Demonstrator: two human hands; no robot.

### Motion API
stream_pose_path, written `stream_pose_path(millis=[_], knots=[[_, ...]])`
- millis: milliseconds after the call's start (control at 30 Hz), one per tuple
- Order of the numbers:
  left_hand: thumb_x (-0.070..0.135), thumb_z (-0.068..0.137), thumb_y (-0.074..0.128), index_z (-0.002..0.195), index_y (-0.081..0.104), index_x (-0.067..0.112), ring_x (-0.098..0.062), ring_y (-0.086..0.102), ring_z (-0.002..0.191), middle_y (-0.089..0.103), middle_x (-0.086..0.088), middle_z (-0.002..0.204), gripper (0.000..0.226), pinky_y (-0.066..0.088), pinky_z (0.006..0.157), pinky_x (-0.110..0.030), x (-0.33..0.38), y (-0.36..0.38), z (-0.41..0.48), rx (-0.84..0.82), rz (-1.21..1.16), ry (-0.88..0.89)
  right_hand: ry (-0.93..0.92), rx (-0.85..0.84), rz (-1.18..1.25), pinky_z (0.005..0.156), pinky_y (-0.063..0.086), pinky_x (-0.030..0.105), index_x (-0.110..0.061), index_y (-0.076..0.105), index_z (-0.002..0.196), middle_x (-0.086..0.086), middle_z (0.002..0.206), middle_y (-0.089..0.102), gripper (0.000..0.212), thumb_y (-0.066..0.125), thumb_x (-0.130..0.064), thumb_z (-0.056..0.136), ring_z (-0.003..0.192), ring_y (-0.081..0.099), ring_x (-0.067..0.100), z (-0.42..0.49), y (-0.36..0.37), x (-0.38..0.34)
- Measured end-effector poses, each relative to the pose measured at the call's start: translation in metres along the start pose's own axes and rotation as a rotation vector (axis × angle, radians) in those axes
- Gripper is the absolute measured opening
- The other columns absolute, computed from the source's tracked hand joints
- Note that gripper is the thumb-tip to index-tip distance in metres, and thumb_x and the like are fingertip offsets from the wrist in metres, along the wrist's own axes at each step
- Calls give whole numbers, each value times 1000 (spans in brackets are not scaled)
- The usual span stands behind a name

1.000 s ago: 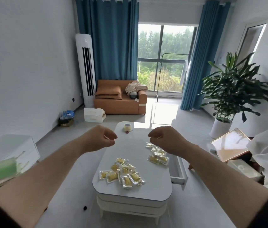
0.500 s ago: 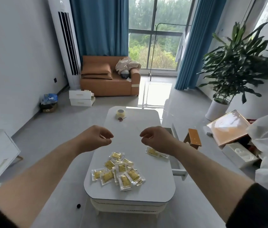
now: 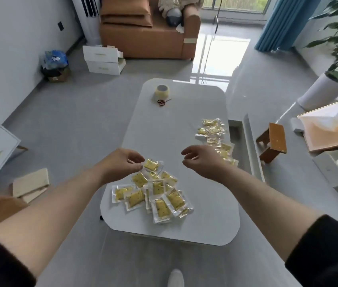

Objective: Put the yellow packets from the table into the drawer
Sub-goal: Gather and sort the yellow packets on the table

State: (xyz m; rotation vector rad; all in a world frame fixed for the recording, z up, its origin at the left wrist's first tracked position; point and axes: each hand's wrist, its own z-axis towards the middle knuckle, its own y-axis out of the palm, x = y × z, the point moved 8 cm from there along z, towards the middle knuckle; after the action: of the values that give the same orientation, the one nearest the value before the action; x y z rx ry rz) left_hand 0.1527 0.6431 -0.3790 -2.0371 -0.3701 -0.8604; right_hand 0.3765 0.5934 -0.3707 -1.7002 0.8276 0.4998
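Two groups of yellow packets lie on the white counter [image 3: 184, 224]. The near pile of yellow packets [image 3: 153, 192] sits toward the near left of the top, and about ten can be counted there, overlapping one another, though the exact number is hard to fix where they stack. A second row of yellow packets [image 3: 215, 137] runs along the right edge, roughly seven or eight, with the nearest ones partly hidden behind the right wrist. Just beside that right edge the drawer [image 3: 246, 141] stands pulled out, and no packet can be made out in the part of it that shows. At the far end of the counter stand one roll of tape [image 3: 162, 91] and, touching or just beside it, one small pair of scissors [image 3: 162, 102]. Both bare forearms reach forward over the counter from dark sleeves. The left hand [image 3: 120, 164] hovers at the far edge of the near pile, palm turned inward, its fingers [image 3: 137, 160] loosely curled with thumb and forefinger close to the topmost packet; whether they touch it cannot be told. The right hand [image 3: 201, 160] hangs over bare counter between the two groups, its fingers [image 3: 188, 151] curved and apart, holding nothing. One small wooden stool [image 3: 272, 141] stands on the floor beyond the drawer.
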Motion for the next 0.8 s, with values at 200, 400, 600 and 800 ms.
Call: stream_pose_path(millis=[200, 400, 600, 800], knots=[[17, 88, 64, 107, 69, 20, -7, 63, 89, 68, 3, 98, 20, 40, 67, -6, -88, 54, 65, -50, -27, -90, 98, -118, 25, 77, 56, 29, -24, 67, 112, -9, 96, 67, 26, 61, -27, 86, 89, 65, 14, 65, 99, 73], [15, 89, 62, 106, 69, 19, -10, 63, 91, 65, 8, 90, 19, 45, 81, -21, -176, 105, 130, -101, -50, -131, 169, -154, 79, 77, 54, 27, -16, 67, 114, -5, 94, 67, 27, 60, -22, 88, 86, 65, 14, 112, 189, 144], [21, 88, 64, 116, 65, 13, -4, 60, 89, 65, 3, 100, 29, 50, 84, -25, -233, 166, 175, -114, -88, -149, 221, -138, 58, 74, 47, 21, -12, 67, 114, 0, 100, 67, 28, 59, -20, 89, 90, 62, 14, 138, 242, 200], [37, 85, 63, 115, 60, 7, -23, 60, 92, 65, -8, 106, 42, 50, 78, -34, -261, 209, 203, 36, 39, -276, 378, -20, -102, 83, 46, 26, -17, 61, 124, 1, 119, 64, 40, 60, -28, 85, 107, 61, 21, 137, 258, 257]])
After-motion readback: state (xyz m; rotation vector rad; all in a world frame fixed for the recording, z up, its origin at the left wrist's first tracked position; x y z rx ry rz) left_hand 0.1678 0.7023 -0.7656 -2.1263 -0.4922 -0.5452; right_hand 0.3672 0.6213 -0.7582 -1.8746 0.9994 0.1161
